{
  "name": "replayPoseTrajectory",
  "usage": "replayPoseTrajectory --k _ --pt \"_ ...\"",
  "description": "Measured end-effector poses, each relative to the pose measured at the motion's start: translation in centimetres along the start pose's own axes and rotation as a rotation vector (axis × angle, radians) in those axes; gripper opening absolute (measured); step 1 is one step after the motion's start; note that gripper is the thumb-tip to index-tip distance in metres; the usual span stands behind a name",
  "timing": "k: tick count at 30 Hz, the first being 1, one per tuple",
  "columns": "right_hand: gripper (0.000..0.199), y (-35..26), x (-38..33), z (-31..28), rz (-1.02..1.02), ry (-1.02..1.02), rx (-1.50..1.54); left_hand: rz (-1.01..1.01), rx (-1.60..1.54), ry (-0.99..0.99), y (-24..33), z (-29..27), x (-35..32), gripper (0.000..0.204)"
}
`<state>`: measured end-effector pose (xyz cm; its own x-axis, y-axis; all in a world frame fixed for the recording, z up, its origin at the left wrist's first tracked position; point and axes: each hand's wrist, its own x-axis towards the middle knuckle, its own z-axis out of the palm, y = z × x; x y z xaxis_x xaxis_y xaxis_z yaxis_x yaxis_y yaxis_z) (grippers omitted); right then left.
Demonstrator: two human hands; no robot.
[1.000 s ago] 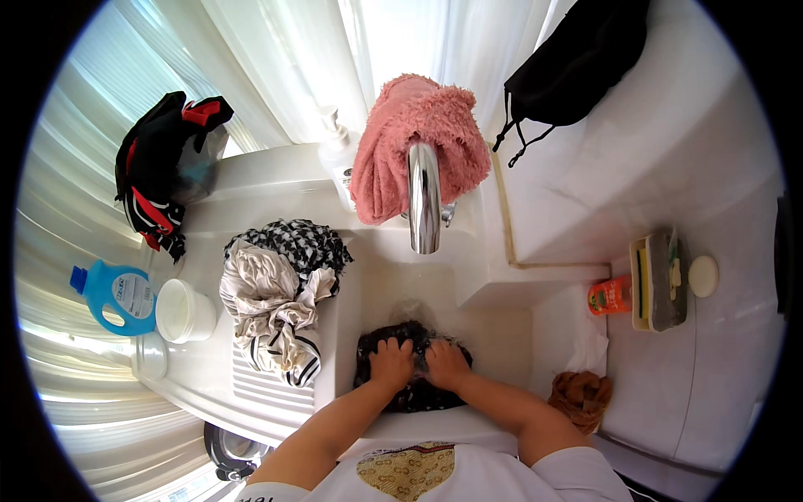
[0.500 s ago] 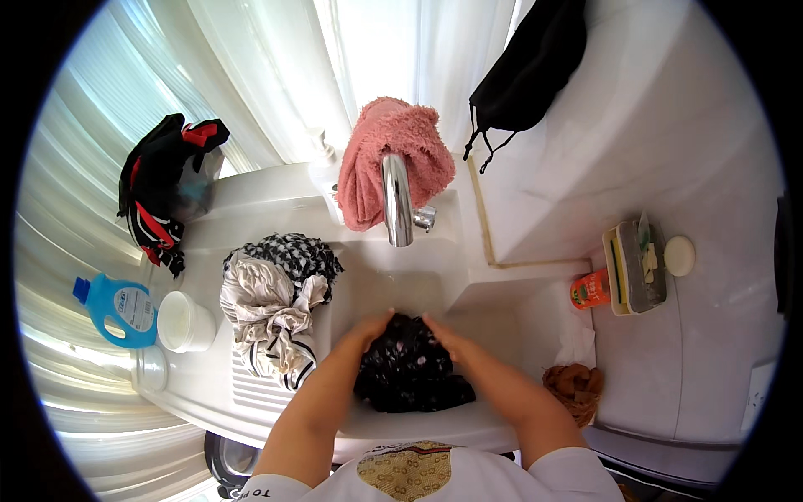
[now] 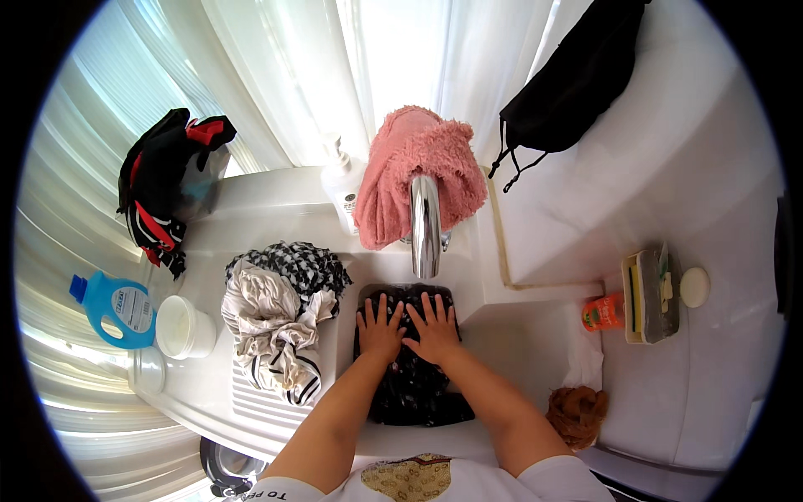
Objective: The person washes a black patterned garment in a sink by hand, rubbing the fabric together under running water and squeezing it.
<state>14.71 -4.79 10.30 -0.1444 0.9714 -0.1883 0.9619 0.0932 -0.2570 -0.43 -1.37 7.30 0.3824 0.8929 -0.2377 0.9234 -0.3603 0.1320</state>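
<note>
Fingers [image 3: 382,309] of the left hand [image 3: 381,337] and right hand [image 3: 437,336] lie spread, grasping nothing, on black patterned fabric [image 3: 418,393] in a white sink [image 3: 506,343]. From the hands, the fabric extends toward six o'clock; a chrome faucet [image 3: 425,230] arches at twelve; a cream garment [image 3: 266,291] lies at nine.

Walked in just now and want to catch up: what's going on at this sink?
A person's bare left hand and bare right hand lie flat, fingers spread, on a black cloth with small pale flecks in a glossy white sink. Neither hand grips it. To the left, a crumpled off-white cloth and a black-and-white patterned cloth lie heaped together. A fluffy pink towel is bunched at the curved shiny metal tap.
</note>
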Motion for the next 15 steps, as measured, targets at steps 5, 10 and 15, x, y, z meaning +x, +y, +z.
replayPoseTrajectory --k 5,10,15 --pt "0.077 1.3 1.3 3.7 -0.012 -0.124 0.0 0.027 -0.002 -0.046 -0.4 1.6 1.2 0.058" --pt "0.079 2.8 3.2 5.2 -0.075 -0.05 -0.001 0.019 -0.151 -0.122 -0.1 -0.1 2.4 0.067" --pt "0.095 0.8 3.6 2.1 0.22 0.044 0.415 -0.369 -0.805 0.053 -0.2 0.8 2.2 0.069"
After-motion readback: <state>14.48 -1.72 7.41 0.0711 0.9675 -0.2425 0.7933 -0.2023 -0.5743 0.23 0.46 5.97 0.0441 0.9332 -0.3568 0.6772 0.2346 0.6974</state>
